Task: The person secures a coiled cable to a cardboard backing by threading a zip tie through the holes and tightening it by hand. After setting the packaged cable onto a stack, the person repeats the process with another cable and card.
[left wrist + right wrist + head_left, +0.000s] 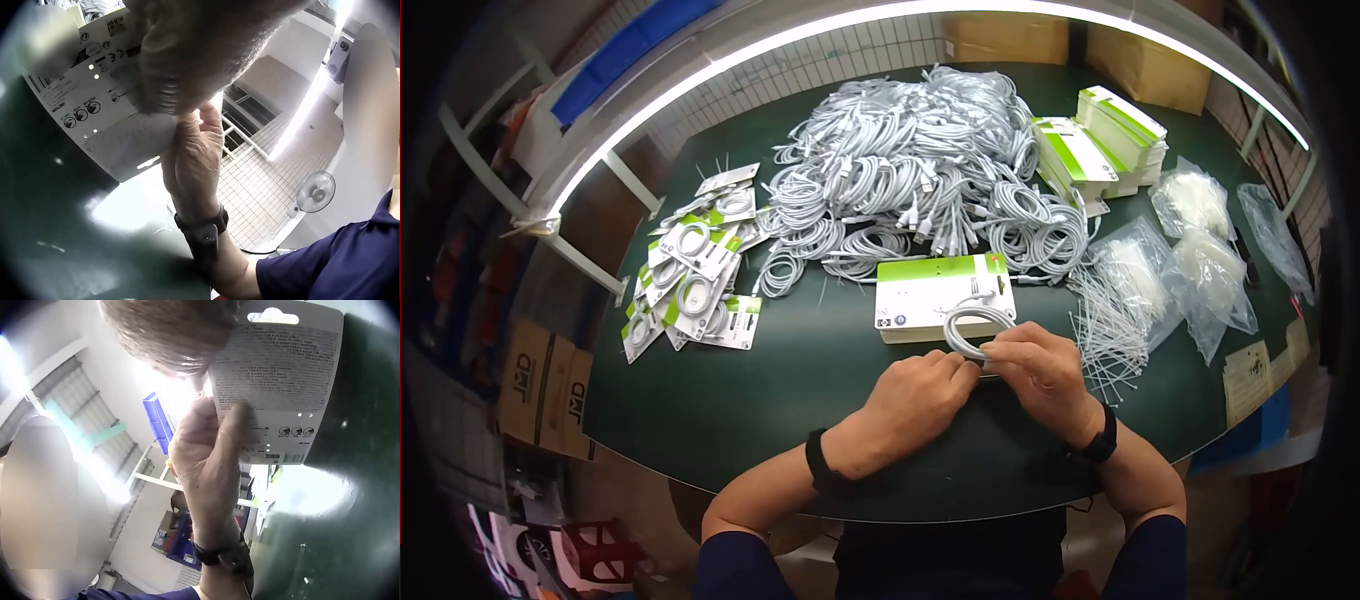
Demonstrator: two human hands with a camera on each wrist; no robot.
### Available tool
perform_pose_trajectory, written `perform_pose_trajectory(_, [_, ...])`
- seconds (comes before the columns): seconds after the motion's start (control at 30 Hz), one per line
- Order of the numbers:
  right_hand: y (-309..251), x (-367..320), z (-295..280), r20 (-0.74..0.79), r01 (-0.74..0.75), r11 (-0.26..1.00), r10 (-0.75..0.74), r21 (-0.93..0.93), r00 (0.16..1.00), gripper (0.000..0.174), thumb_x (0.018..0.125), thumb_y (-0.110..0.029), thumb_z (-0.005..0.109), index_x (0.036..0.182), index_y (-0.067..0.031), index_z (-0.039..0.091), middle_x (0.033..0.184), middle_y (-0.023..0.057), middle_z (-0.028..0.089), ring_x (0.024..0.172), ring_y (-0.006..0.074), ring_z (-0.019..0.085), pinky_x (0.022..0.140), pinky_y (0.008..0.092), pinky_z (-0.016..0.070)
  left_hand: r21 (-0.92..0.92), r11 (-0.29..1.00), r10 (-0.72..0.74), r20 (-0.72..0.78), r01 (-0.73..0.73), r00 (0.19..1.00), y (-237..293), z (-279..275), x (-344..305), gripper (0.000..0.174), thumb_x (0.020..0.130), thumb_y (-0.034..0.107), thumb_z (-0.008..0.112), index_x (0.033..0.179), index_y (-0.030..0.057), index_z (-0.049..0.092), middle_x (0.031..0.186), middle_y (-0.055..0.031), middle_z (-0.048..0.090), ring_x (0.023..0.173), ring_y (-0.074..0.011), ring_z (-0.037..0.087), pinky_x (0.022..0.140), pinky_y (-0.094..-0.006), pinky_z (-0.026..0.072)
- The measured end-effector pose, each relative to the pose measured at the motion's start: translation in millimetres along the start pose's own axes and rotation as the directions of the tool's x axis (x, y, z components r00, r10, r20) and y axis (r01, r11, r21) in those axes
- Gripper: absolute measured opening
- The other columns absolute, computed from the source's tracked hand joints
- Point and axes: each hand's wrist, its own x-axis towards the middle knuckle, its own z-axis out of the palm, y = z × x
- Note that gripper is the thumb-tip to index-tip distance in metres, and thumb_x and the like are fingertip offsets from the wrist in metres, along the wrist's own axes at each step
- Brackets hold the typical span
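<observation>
My right hand point(1040, 372) pinches a coiled white cable point(952, 332) at its near side, the cable end standing up from the coil. Beside it, my left hand point(915, 400) grips a printed cardboard card point(275, 375), its thumb flat against the back in the right wrist view. Small text, a hanging slot and tiny paired holes mark that back. From above, the hands hide most of this card. Just beyond the coil lies a stack of green-and-white cards point(910, 300). In the left wrist view the same held card point(125, 140) hangs over the green table.
A large heap of coiled white cables point(900, 150) fills the back middle. Carded cables point(690, 270) pile up at left. Loose white cable ties point(1110, 335) and plastic bags point(1200, 275) lie at right, below stacked cards point(1080, 155). A lamp tube point(800, 40) arches overhead.
</observation>
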Motion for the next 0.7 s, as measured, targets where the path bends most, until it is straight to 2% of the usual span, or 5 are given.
perform_pose_trajectory(0.2, [6, -2, 5, -0.081, -0.043, 0.999, 0.044, 0.011, 0.996, 0.03, 0.087, 0.007, 0.08, 0.114, -0.0067, 0.077, 0.096, 0.0121, 0.075, 0.08, 0.0261, 0.075, 0.067, 0.0342, 0.0598, -0.085, 0.985, 0.106, -0.395, -0.151, 0.913, 9, -21, 1, 0.019, 0.095, 0.018, 0.076, 0.106, 0.003, 0.072, 0.095, -0.011, 0.069, 0.084, -0.0229, 0.071, 0.068, -0.0342, 0.059])
perform_pose_trajectory(0.33, [1, -1, 3, -0.074, 0.006, 1.0, -0.006, 0.001, 0.997, 0.031, 0.085, 0.007, 0.08, 0.113, -0.0068, 0.077, 0.095, 0.0119, 0.075, 0.078, 0.025, 0.075, 0.064, 0.0337, 0.059, -0.62, 0.7, -0.338, 0.15, 0.355, 0.929, 31, -28, -36, 0.03, 0.102, 0.027, 0.073, 0.118, 0.0023, 0.07, 0.105, -0.0111, 0.07, 0.093, -0.0202, 0.07, 0.075, -0.0336, 0.0595])
perform_pose_trajectory(0.43, [0, -3, 6, -0.019, 0.111, 0.994, -0.111, -0.022, 0.994, 0.033, 0.083, 0.008, 0.081, 0.112, -0.0068, 0.078, 0.093, 0.0116, 0.075, 0.074, 0.0239, 0.074, 0.06, 0.0335, 0.0581, -0.681, -0.416, -0.33, 0.731, 0.603, 0.597, 22, -10, -41, 0.035, 0.107, 0.032, 0.066, 0.128, 0.0034, 0.066, 0.114, -0.0092, 0.071, 0.097, -0.019, 0.069, 0.079, -0.0338, 0.0586])
perform_pose_trajectory(0.57, [-12, -2, 5, 0.125, 0.242, 0.969, -0.234, -0.056, 0.964, 0.032, 0.081, 0.008, 0.082, 0.109, -0.0068, 0.079, 0.092, 0.0115, 0.075, 0.073, 0.0236, 0.074, 0.059, 0.0331, 0.0579, -0.489, -0.806, -0.208, 0.762, 0.333, 0.614, 16, 4, -56, 0.035, 0.108, 0.027, 0.063, 0.134, 0.0035, 0.061, 0.116, -0.0084, 0.071, 0.094, -0.019, 0.069, 0.08, -0.0344, 0.0577])
perform_pose_trajectory(0.7, [-18, -2, 3, 0.164, 0.277, 0.961, -0.271, -0.018, 0.949, 0.028, 0.081, 0.007, 0.082, 0.106, -0.0064, 0.079, 0.092, 0.0108, 0.076, 0.071, 0.024, 0.073, 0.06, 0.0328, 0.0582, -0.564, -0.79, -0.361, 0.744, 0.239, 0.562, 28, 15, -63, 0.031, 0.107, 0.019, 0.061, 0.134, 0.0029, 0.061, 0.116, -0.0099, 0.072, 0.093, -0.019, 0.069, 0.076, -0.0332, 0.0566])
